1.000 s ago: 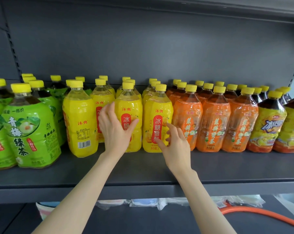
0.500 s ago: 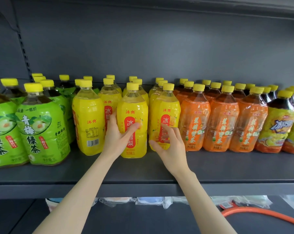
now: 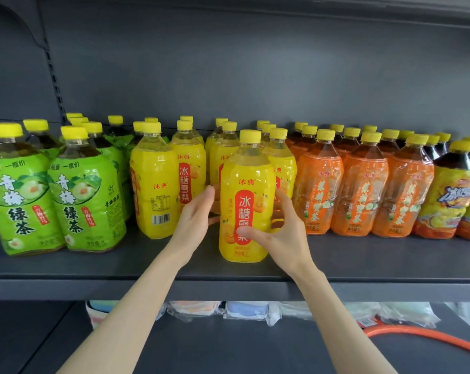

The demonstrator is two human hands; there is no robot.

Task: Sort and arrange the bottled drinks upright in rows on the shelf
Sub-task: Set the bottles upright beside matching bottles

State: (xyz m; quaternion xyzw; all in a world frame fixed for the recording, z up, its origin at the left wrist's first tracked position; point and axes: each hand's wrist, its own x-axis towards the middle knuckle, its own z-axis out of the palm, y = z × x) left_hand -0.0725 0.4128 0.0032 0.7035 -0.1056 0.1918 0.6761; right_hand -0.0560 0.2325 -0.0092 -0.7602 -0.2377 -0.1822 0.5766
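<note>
The yellow bottle [image 3: 245, 201] stands upright near the front edge of the shelf [image 3: 363, 268], forward of the other yellow bottles [image 3: 158, 184]. The right hand [image 3: 279, 233] grips it, thumb across the lower label and fingers wrapped round its right side. The left hand [image 3: 193, 220] sits at its left side with fingers reaching behind; whether they press the bottle or the one behind it cannot be told.

Task status, as a judgement: largely done. The bottles already stand upright and grouped by colour — green bottles [image 3: 85, 195] at left, yellow in the middle, orange bottles [image 3: 363, 184] to the right, and darker bottles with yellow-and-orange labels [image 3: 444, 195] at far right. Remaining work appears to be:

- seating the held bottle in line with its row;
- turning the front yellow bottle at left, whose barcode side faces out;
- evening the front line of the green group, which stands further forward.

Contents: yellow bottles hold a pale, near-clear liquid at the neck; green, orange and far-right bottles hold dark liquid. All caps are yellow and fitted.

Below the shelf lie wrapped packets [image 3: 244, 310] and an orange hose [image 3: 431, 337].
</note>
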